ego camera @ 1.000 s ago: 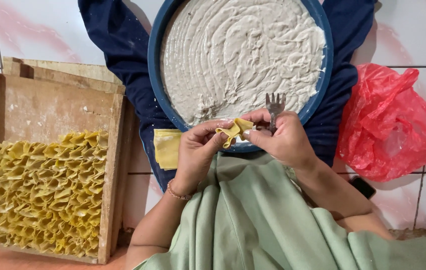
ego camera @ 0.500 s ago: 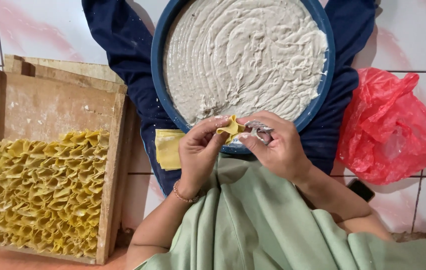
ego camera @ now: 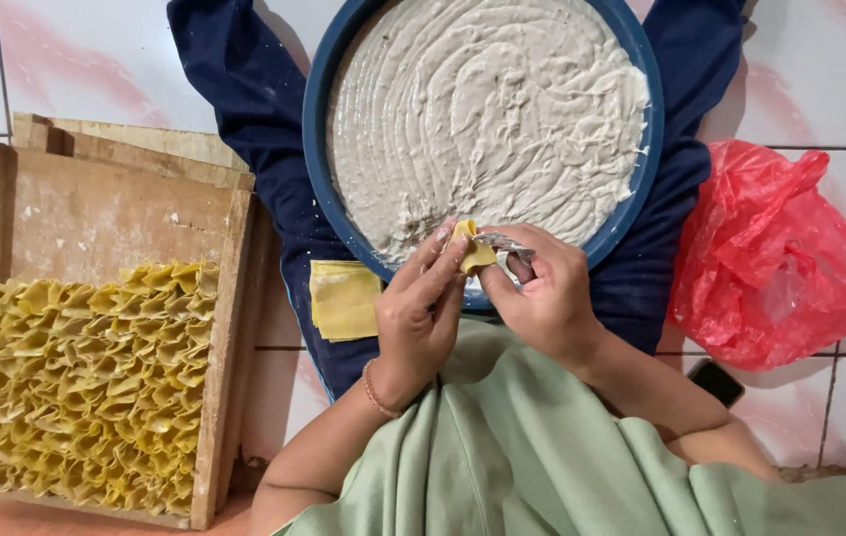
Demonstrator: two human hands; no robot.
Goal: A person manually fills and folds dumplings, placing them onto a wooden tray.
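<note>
Pinching a small yellow square dough wrapper point(ego camera: 466, 248) with the left hand point(ego camera: 421, 316), fingers closed on its edge, holding it just over the near rim of the wide round blue basin point(ego camera: 316, 149) of pale grey paste, probably for short reaches. Gripping a metal fork point(ego camera: 502, 244) in the right hand point(ego camera: 542, 298), fingers curled shut around it, tines pressing against the wrapper. Lying beside the basin, a stack of flat yellow wrappers point(ego camera: 343, 300). Filling the wooden tray point(ego camera: 95, 213) at left, rows of folded yellow dumplings point(ego camera: 95, 382). Sitting at right on the tiled floor point(ego camera: 65, 60), a crumpled red plastic bag point(ego camera: 775, 258).
</note>
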